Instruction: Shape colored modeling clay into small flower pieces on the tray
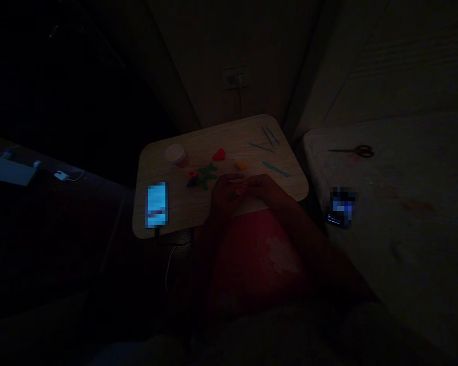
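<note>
In dim light, both my hands meet over the near edge of a small wooden-topped table [198, 203]. A small orange-red piece of modelling clay [241, 189] shows between the fingers. My left hand [224, 192] curls around it from one side, and my right hand [269, 189] pinches at it from the other. Just beyond them lies a yellow-orange lump of clay [241, 165]. Green clay shapes [208, 173] sit left of my hands, beside a dark purple piece [192, 181] and a small red one. Farther back is a bright red lump [219, 154].
A lidded tub [176, 155] stands at the table's left, behind a lit phone [156, 205]. Several thin blue sticks [267, 136] and a blue modelling tool [275, 169] lie to the right. Scissors [353, 150] and another lit device [341, 207] rest on the pale surface beyond.
</note>
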Tool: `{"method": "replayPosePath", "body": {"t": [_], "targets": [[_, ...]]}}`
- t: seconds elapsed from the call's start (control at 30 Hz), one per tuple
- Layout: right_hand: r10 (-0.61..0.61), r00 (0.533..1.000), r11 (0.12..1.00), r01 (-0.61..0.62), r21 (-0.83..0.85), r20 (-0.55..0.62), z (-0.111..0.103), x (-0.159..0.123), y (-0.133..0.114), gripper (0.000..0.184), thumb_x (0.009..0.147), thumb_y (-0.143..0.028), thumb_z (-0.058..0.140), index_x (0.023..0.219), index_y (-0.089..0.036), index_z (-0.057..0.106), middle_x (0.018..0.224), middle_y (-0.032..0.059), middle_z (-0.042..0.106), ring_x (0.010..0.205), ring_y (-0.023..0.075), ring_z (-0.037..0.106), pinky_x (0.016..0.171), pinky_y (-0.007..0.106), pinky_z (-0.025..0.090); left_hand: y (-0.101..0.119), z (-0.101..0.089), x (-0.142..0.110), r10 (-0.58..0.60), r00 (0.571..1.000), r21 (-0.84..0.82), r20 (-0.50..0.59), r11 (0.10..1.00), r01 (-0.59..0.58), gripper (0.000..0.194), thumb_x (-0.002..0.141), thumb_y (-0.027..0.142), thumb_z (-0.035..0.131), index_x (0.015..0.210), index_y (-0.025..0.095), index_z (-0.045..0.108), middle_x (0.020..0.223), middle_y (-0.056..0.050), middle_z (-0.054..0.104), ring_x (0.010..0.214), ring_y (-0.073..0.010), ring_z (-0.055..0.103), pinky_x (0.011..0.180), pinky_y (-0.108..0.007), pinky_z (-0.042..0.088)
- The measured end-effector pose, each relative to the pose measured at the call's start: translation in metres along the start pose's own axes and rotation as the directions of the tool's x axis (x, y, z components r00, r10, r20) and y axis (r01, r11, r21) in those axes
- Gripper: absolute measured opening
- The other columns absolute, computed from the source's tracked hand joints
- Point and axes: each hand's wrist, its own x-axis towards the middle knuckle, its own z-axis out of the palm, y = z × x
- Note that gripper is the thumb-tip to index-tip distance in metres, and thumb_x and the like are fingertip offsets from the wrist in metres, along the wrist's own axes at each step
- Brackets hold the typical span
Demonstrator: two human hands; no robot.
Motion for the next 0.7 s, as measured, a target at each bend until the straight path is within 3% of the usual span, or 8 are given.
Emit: {"method": "replayPosePath", "body": {"t": [0.23,0.7], "targets": [[0.013,0.998,1.0,-0.011,0.025,-0.056,0.0014,0.0017,0.0049,0.034,0.061,-0.045,0.093,0.074,-0.016,0.081,0.072,0.0034,0.076,0.069,0.0154,0.065,0.068,0.028,0.048,-0.0037,0.0017,0.0003,0.019,1.0,-0.008,0.015,1.0,-0.019,0.026,0.095,0.047,0.072,0.108,0.025,0.078,0.123,-0.008,0.074,0.114,-0.0236,0.069,0.098,-0.045,0.058],[0.003,1.0,1.0,-0.002,-0.026,0.025,-0.0004,0.0005,0.0023,0.034,0.062,-0.046,0.092,0.073,-0.017,0.08,0.074,0.0027,0.076,0.072,0.0161,0.065,0.072,0.029,0.048,-0.0052,0.0014,0.0013,0.123,0.992,0.084,-0.012,0.989,-0.121,0.025,0.102,0.042,0.063,0.091,0.023,0.076,0.1,-0.005,0.075,0.104,-0.0204,0.067,0.092,-0.039,0.055]]}}
